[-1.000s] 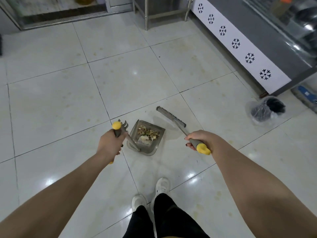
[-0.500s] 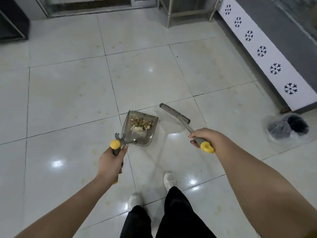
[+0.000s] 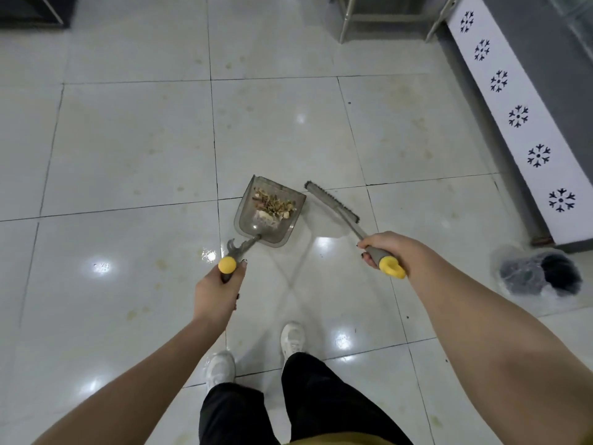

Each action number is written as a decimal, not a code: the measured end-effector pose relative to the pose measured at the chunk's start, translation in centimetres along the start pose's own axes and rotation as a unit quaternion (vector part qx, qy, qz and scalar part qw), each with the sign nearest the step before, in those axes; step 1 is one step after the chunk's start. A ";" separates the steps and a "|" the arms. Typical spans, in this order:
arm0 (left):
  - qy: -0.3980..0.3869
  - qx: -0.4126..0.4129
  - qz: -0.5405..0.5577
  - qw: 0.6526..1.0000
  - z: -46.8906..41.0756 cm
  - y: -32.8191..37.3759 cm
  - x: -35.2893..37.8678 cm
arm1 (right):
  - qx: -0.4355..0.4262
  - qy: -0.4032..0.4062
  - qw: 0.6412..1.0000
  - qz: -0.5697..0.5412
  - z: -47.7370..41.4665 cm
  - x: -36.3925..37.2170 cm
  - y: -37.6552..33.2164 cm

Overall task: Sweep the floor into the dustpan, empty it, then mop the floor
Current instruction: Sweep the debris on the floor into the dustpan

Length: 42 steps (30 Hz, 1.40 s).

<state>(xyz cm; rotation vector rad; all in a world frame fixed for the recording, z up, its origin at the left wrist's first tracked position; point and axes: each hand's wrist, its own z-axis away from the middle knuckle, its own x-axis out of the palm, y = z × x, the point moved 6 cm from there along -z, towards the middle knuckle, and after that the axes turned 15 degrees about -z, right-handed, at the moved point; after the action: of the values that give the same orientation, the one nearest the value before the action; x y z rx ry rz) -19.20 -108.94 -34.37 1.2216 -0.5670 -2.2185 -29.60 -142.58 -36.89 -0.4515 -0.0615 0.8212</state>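
Grey dustpan (image 3: 275, 233), broom (image 3: 332, 202), snowflake-printed panel (image 3: 531, 136)

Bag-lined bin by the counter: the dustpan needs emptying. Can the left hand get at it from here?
Probably not yet: the left hand grips the dustpan handle, and the right hand with the broom lies between it and the bin.

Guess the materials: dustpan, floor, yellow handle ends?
Dustpan: likely smoky translucent plastic; the light floor shows through its walls. Floor: glazed tile, glossy; sharp lamp reflections, dark grout lines. Yellow dustpan handle end and yellow broom handle end: matte, plastic or rubber; cannot tell which.
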 end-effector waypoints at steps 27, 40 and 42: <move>-0.037 0.058 -0.199 0.978 -6.8 14.7 -5.0 | 0.002 -0.058 0.973 0.223 -8.4 6.0 -7.3; -0.073 0.091 -0.272 0.955 -6.7 15.5 -5.4 | 0.029 0.005 0.931 0.363 -7.1 3.5 -4.3; -0.079 0.094 -0.279 0.952 -6.8 15.8 -5.7 | 0.040 0.017 0.932 0.360 -6.4 3.0 -2.9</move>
<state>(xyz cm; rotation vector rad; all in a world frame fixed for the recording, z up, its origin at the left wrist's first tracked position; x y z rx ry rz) -6.80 -118.11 -24.80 1.4464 -0.5532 -2.8063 -24.16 -144.48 -41.81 -0.4113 0.1824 1.5321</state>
